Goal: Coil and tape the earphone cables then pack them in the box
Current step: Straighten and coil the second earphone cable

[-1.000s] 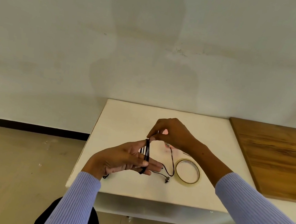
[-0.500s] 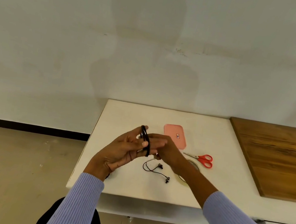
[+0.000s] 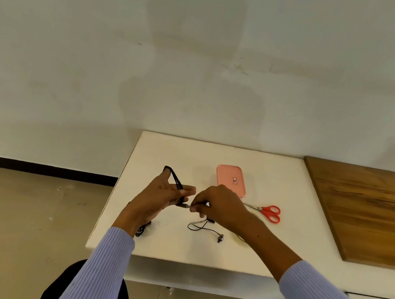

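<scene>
A black earphone cable (image 3: 176,179) is wound in loops round the fingers of my left hand (image 3: 163,195), which is held up over the white table (image 3: 160,148). My right hand (image 3: 218,204) pinches a part of the cable near a small silver piece, right beside the left fingers. The loose end hangs down to the table in a loop (image 3: 198,225) and ends in an earbud (image 3: 220,237). The pink box (image 3: 231,179) lies closed behind my right hand. The tape roll (image 3: 240,237) is mostly hidden under my right forearm.
Red-handled scissors (image 3: 268,212) lie to the right of the box. A wooden board (image 3: 367,212) covers the surface at the right. The table's left edge drops to the floor. A dark bit of cable (image 3: 141,229) shows below my left wrist.
My right hand has come down from the top of the coil to its lower side. The left hand has tilted up, and the box and scissors have come into sight.
</scene>
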